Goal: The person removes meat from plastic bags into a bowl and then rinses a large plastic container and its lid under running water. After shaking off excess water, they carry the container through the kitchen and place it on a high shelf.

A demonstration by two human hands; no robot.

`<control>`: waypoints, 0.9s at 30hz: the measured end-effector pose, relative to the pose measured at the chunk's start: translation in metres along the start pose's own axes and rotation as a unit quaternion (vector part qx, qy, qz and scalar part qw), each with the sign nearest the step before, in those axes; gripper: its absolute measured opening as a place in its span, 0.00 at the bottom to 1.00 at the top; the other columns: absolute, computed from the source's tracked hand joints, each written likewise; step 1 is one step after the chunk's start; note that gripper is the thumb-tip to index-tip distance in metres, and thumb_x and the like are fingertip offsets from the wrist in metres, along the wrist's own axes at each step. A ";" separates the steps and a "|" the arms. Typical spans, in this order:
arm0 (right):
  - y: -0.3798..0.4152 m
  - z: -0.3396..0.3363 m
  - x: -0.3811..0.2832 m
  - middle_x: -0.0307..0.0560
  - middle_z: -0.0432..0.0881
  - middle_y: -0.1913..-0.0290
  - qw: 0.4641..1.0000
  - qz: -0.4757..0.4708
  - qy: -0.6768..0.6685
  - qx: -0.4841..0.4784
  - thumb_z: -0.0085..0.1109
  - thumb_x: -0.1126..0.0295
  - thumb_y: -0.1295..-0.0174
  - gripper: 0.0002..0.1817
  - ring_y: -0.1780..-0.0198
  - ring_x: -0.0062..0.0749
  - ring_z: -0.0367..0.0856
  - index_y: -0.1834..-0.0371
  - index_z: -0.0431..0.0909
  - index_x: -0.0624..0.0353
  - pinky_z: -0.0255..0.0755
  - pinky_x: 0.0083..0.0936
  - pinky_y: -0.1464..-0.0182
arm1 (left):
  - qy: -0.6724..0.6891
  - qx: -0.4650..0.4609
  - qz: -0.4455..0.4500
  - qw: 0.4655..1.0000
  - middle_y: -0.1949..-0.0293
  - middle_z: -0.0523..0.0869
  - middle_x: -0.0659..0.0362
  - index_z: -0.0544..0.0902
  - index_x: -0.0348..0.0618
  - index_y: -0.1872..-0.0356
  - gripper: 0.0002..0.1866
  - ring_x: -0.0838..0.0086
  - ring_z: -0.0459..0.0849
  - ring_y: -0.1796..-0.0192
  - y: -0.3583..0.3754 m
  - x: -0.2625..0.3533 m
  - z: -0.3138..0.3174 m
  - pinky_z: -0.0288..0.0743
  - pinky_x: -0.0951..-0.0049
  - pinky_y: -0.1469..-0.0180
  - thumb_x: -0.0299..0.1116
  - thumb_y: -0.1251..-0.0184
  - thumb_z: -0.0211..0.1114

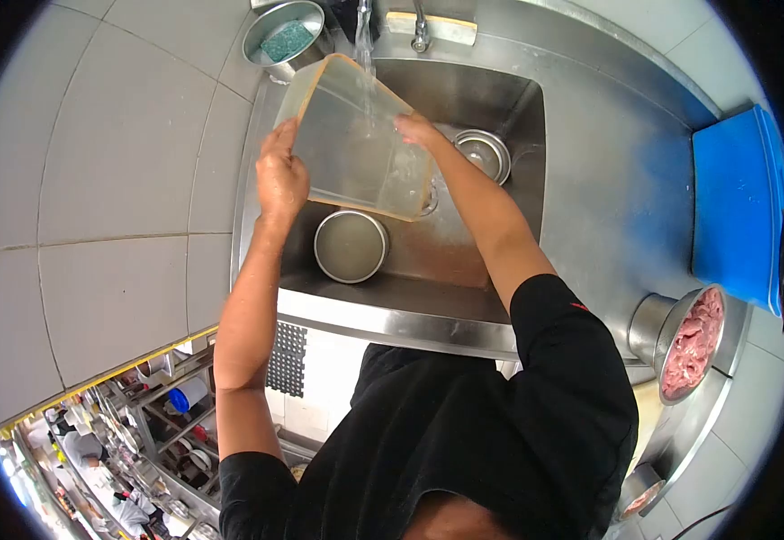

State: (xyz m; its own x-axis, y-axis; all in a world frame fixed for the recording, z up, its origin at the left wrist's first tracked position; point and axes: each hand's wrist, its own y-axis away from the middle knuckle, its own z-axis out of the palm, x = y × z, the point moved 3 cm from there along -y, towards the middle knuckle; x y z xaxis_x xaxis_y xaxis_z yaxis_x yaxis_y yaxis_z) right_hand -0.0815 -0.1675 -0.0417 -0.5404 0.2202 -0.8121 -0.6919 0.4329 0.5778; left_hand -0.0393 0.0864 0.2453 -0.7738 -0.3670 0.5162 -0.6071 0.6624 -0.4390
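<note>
A clear rectangular plastic container (342, 148) with an orange-yellowed rim is tilted over the sink. Water from the tap (363, 18) runs into it. My left hand (281, 175) grips its left rim, with the fingers around the edge. On the right rim, my right hand (416, 129) is closed, its fingers partly over the edge. Below the container, a round metal pot (351, 247) stands on the sink floor. Smaller metal bowls (482, 155) lie to the right, near my right forearm.
A metal pot with a green scouring pad (287, 41) stands at the sink's back left corner. On the right counter are a metal bowl of raw meat (693, 346) and a blue bin (734, 207). A tiled wall (122, 135) borders the left side.
</note>
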 end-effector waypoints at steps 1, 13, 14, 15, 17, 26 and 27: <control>0.008 0.007 -0.020 0.47 0.75 0.48 0.998 -0.060 -0.037 0.001 0.50 0.60 0.37 0.21 0.50 0.37 0.75 0.46 0.71 0.61 0.74 0.34 0.51 | 0.002 -0.002 0.004 1.000 0.49 0.79 0.46 0.77 0.37 0.47 0.30 0.55 0.77 0.44 0.001 0.001 0.005 0.70 0.66 0.42 0.10 0.54 0.43; 0.101 0.021 -0.183 0.57 0.81 0.59 0.948 -0.138 -0.194 -0.210 0.51 0.79 0.41 0.06 0.59 0.41 0.83 0.65 0.77 0.72 0.80 0.28 0.54 | -0.004 -0.058 -0.084 0.995 0.54 0.79 0.42 0.74 0.37 0.53 0.20 0.46 0.78 0.51 0.001 0.002 0.027 0.72 0.57 0.50 0.13 0.50 0.48; 0.105 0.012 -0.187 0.58 0.80 0.58 0.940 -0.136 -0.224 -0.219 0.52 0.81 0.42 0.06 0.58 0.41 0.82 0.64 0.77 0.72 0.79 0.29 0.52 | 0.002 -0.017 -0.054 0.998 0.56 0.79 0.42 0.73 0.38 0.56 0.18 0.45 0.77 0.53 -0.001 -0.004 0.025 0.71 0.55 0.52 0.14 0.49 0.49; 0.106 0.006 -0.189 0.59 0.80 0.57 0.931 -0.132 -0.255 -0.227 0.53 0.82 0.43 0.06 0.57 0.42 0.82 0.63 0.76 0.72 0.79 0.30 0.51 | 0.008 0.023 -0.024 0.999 0.58 0.80 0.42 0.72 0.38 0.59 0.15 0.44 0.77 0.55 -0.001 -0.005 0.021 0.71 0.53 0.53 0.14 0.49 0.49; 0.106 0.007 -0.189 0.59 0.79 0.56 0.937 -0.123 -0.243 -0.217 0.52 0.78 0.41 0.09 0.53 0.44 0.81 0.59 0.75 0.72 0.78 0.34 0.49 | 0.009 0.035 -0.016 0.999 0.60 0.80 0.42 0.71 0.39 0.59 0.15 0.43 0.77 0.56 -0.001 -0.006 0.020 0.70 0.52 0.55 0.15 0.49 0.50; 0.128 -0.009 -0.179 0.53 0.79 0.53 0.929 -0.209 -0.272 -0.139 0.52 0.80 0.41 0.08 0.55 0.35 0.80 0.59 0.75 0.66 0.79 0.33 0.54 | -0.063 0.026 -0.018 0.998 0.55 0.78 0.47 0.70 0.42 0.61 0.13 0.50 0.76 0.53 -0.013 -0.010 0.036 0.66 0.53 0.49 0.17 0.49 0.52; 0.125 -0.017 -0.178 0.53 0.79 0.53 0.929 -0.206 -0.272 -0.143 0.52 0.80 0.41 0.08 0.55 0.35 0.80 0.59 0.75 0.66 0.79 0.33 0.54 | -0.076 0.038 -0.005 0.996 0.53 0.77 0.47 0.70 0.42 0.62 0.13 0.51 0.75 0.52 -0.011 -0.011 0.032 0.65 0.54 0.47 0.17 0.49 0.53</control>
State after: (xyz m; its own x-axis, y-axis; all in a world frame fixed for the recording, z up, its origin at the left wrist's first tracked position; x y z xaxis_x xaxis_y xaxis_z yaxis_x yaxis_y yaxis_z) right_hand -0.0795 -0.1677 0.1765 0.0663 0.5307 -0.8449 -0.9273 0.3454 0.1442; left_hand -0.0305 0.0622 0.2207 -0.7830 -0.4710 0.4064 -0.6219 0.6099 -0.4913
